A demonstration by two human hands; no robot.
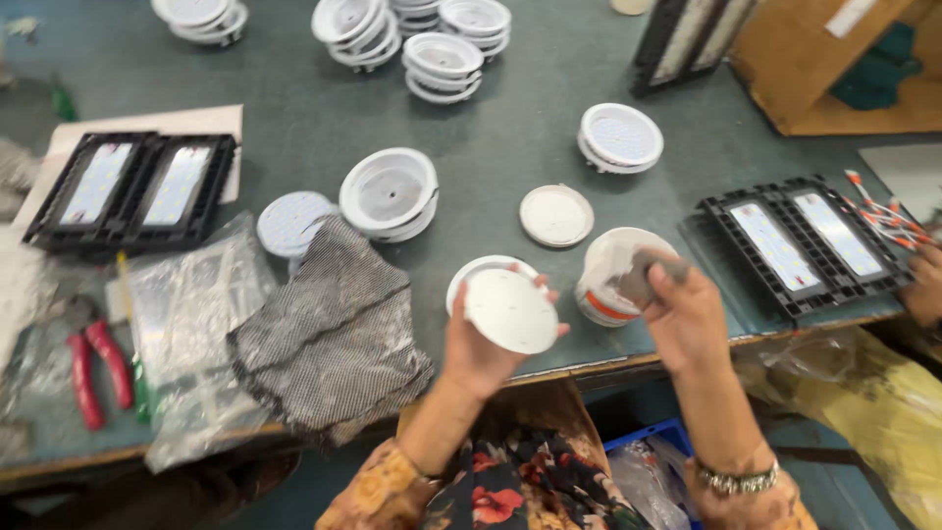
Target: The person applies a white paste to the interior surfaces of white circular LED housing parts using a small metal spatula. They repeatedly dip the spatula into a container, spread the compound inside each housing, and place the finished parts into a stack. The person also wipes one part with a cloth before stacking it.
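Observation:
My left hand [474, 345] holds a flat white round disc [511, 311] over a white round lamp housing [478, 272] at the table's front edge. My right hand [684, 314] grips a small grey applicator [643, 272], its tip dipped in a white tub of paste [616, 267] with an orange band. A loose white round lid [556, 215] lies just behind the tub.
Several white round housings [390, 193] lie and stack across the grey table [491, 147]. Black rectangular light panels sit at left [132, 188] and right [805, 243]. A black mesh cloth [334, 334], plastic bags [191, 324], red-handled pliers [96, 368], a cardboard box [834, 59] and another person's hand [924, 285] are around.

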